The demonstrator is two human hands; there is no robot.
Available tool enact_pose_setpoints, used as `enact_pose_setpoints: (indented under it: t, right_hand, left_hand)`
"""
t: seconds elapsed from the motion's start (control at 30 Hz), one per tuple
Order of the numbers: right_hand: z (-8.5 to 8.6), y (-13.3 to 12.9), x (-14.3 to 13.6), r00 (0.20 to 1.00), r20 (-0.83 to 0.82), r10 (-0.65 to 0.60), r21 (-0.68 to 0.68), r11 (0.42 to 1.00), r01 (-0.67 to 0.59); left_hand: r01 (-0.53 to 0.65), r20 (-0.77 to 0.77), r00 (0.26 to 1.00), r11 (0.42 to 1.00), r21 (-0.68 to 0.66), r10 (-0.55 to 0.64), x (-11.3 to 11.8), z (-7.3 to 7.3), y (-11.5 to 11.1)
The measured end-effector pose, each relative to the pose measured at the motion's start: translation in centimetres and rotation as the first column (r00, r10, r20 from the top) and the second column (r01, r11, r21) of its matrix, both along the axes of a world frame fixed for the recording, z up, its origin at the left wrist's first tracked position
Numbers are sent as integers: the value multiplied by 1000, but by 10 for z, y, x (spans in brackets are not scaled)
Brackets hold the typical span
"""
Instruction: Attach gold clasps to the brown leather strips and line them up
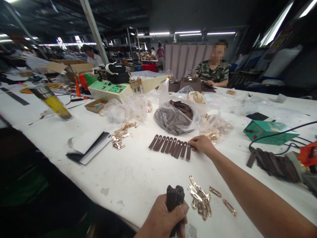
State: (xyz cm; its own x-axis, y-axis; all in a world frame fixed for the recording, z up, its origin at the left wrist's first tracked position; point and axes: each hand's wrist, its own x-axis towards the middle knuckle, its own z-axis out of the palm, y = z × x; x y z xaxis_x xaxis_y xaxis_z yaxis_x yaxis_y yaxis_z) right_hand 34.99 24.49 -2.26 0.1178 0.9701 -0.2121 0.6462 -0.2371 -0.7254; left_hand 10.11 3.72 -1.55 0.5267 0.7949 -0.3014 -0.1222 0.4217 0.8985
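Observation:
My left hand [164,219] is closed around a bundle of dark brown leather straps [175,196] at the table's near edge. Farther out, my right hand [201,144] pinches the rightmost strap [188,151] of a slanted row of brown leather straps [166,144], each with a slot near its far end. The row lies flat on the white table [133,175]. Between my hands and to the right lies a loose pile of gold metal buckle plates [201,200]. Behind the row stands a clear plastic bag [168,120] full of more brown straps.
More gold fittings lie left [121,134] and in a bag on the right [216,129]. A folded black-and-white sheet [89,148], a tilted-looking bottle [53,104], a cream machine [116,89] and a green device [268,132] with cables stand around. A person in camouflage [213,74] sits opposite.

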Motion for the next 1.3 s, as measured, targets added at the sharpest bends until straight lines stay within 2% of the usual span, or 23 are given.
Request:
enact_pose_setpoints:
  t: [0.17, 0.33, 0.43, 0.53, 0.63, 0.73, 0.83, 1.03, 1.13, 1.2, 1.23, 1.3]
  right_hand:
    - [3, -4, -6, 997, 59, -41, 57, 998, 37]
    - [20, -27, -2, 997, 46, -69, 134, 989, 62]
    - [32, -65, 9, 998, 41, -47, 155, 987, 40]
    - [36, -118, 23, 998, 59, 4, 142, 990, -12]
    - [29, -170, 32, 985, 170, 38, 111, 992, -58]
    - [19, -204, 33, 945, 317, 82, 106, 987, -121]
    - [13, -218, 30, 922, 380, 80, 143, 979, -144]
    - [16, -218, 26, 931, 359, 67, 122, 985, -118]
    - [23, -215, 25, 982, 189, 11, 181, 982, -46]
    - [29, -212, 20, 995, -89, -49, 225, 972, 68]
    - [32, -210, 17, 967, -249, -57, 227, 967, 116]
    - [34, -205, 6, 852, -524, -14, 198, 970, 139]
  left_hand:
    - [-4, -50, 999, 999, 35, 5, 2, 1, -1]
    - [-20, -110, 993, 997, 77, 29, 4, 4, -2]
    - [-77, -128, 988, 994, 76, 86, 5, 3, -4]
    - [-149, -80, 985, 987, 62, 154, 7, -1, -6]
    - [-177, 15, 984, 984, 38, 176, 7, -7, -8]
    - [-175, 41, 984, 984, 23, 174, 7, -10, -9]
    - [-183, 41, 982, 983, 22, 182, 8, -9, -10]
    - [-196, 32, 980, 980, 21, 195, 11, -6, -13]
    - [-227, -18, 973, 973, 45, 228, 13, -6, -15]
    - [-246, -61, 967, 968, 54, 249, 16, -6, -15]
    - [-253, -78, 963, 966, 57, 257, 17, -5, -15]
    - [-273, -105, 955, 960, 65, 278, 21, -3, -16]
